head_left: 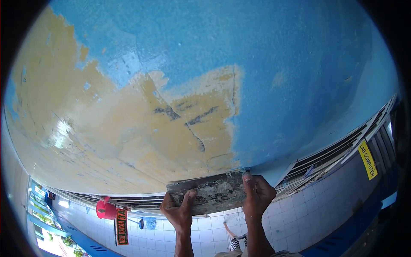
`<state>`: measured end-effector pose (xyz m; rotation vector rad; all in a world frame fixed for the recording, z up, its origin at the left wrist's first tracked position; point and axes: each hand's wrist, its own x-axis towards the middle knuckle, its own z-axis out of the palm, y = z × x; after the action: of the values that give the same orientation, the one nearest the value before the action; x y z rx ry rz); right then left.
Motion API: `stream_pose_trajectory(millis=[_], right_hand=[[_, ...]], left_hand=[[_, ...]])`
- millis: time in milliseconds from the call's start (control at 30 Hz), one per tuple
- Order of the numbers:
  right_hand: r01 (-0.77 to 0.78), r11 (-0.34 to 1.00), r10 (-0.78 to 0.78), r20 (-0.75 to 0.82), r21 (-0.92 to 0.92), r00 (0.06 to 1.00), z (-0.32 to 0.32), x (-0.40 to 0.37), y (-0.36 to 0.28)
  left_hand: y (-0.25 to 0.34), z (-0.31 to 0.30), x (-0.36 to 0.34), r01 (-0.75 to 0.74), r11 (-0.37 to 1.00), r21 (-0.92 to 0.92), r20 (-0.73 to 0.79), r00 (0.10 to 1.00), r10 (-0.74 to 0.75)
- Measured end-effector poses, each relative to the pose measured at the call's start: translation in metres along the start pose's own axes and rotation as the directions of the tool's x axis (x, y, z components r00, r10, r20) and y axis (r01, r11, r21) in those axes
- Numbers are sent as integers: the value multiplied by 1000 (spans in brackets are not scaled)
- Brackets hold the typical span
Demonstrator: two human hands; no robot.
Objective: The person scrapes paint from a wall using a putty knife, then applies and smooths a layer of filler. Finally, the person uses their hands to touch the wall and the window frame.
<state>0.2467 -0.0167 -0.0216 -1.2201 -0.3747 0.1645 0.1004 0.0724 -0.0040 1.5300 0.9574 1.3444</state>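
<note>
From where I stood, the person's left hand (pixel 176 212) gripped one end of a flat, dark, smeared plate (pixel 216 192), thumb against the near face and fingers mostly hidden behind, while the right hand (pixel 258 195) clamped the other end, thumb near its top corner. The plate was at the lower edge of the painted surface (pixel 295 77), just below a tan patch (pixel 107 124) bordered by blue; whether they touched, I couldn't tell. A red bucket (pixel 105 210) was off to the left, beside an ABU BAKAR 3A sign (pixel 122 228).
</note>
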Motion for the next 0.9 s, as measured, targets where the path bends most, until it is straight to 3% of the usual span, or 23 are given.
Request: stream_pose_trajectory(millis=[67, 200, 267, 333, 500, 567, 667, 700, 767, 867, 900], right_hand=[[-2, 997, 3, -14, 72, 1000, 4, 0, 0], [17, 1000, -17, 5, -3, 1000, 1, 2, 5], [161, 986, -162, -18, -38, 987, 5, 8, -2], [132, 991, -132, -4, -7, 991, 6, 10, -9], [97, 995, -97, -12, 19, 995, 7, 8, -4], [192, 981, -192, -5, -32, 981, 10, 14, -16], [179, 983, -179, 1, -35, 984, 10, 15, -16], [190, 981, -190, 1, -31, 982, 10, 13, -12], [-20, 1000, 21, -11, 18, 1000, 4, 1, -1], [26, 997, -24, -21, 79, 999, 11, 6, -12], [19, 997, -18, -19, 74, 1000, 9, 7, -14]], left_hand=[[-1, 2, -2, -12, 1000, 8, -10, 1000, 13], [-7, -2, -6, -9, 1000, 17, -45, 999, 10], [-2, 2, -2, -21, 999, 28, -53, 998, 22], [11, 4, 4, -30, 995, -100, -52, 998, 25], [6, 1, 2, -66, 996, 52, -32, 997, 67], [15, 4, 8, -72, 997, 1, -44, 996, 72], [25, 1, 10, -73, 996, -53, -42, 997, 71], [20, 0, 7, -58, 998, 13, -29, 998, 59], [2, -7, 2, -54, 991, 119, -13, 998, 56], [16, -2, 6, -22, 1000, 1, -32, 999, 23], [13, -4, 9, -71, 997, 26, -39, 997, 72]])
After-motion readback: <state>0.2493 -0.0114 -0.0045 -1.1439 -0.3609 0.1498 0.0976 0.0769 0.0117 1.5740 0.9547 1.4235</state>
